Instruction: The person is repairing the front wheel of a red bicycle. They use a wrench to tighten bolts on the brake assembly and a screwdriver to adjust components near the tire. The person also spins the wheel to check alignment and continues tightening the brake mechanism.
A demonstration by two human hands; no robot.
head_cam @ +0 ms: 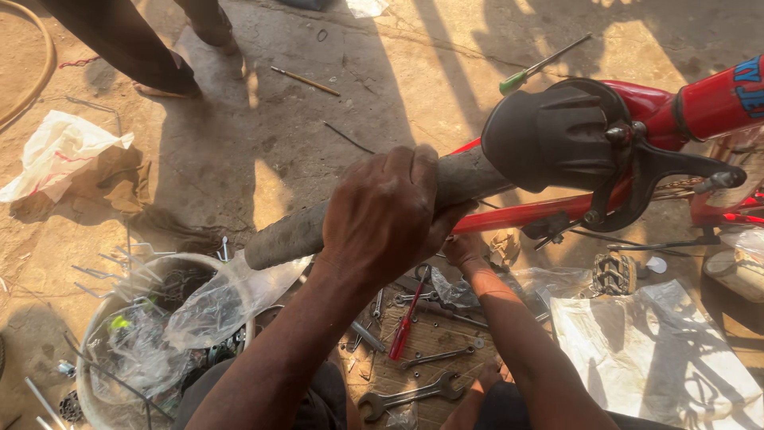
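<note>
A dusty grey handlebar grip (318, 227) runs diagonally across the middle of the frame, from lower left up to a black bicycle saddle (549, 135) at upper right. The left hand (382, 215) is clenched around the grip's middle, fingers wrapped over the top. The right hand (464, 248) sits just below and right of it, under the grip and against a red frame tube (533, 213); it is mostly hidden, so I cannot tell whether it is closed.

Below the hands, a wooden board (434, 342) carries spanners (410, 396) and a red-handled screwdriver (404, 326). At lower left stands a pale bucket (95, 318) stuffed with clear plastic bags and metal spokes. A white sack (652, 350) lies at lower right, a green-handled screwdriver (541, 65) on the dirt floor at upper right, and another person's foot (208, 28) at the top.
</note>
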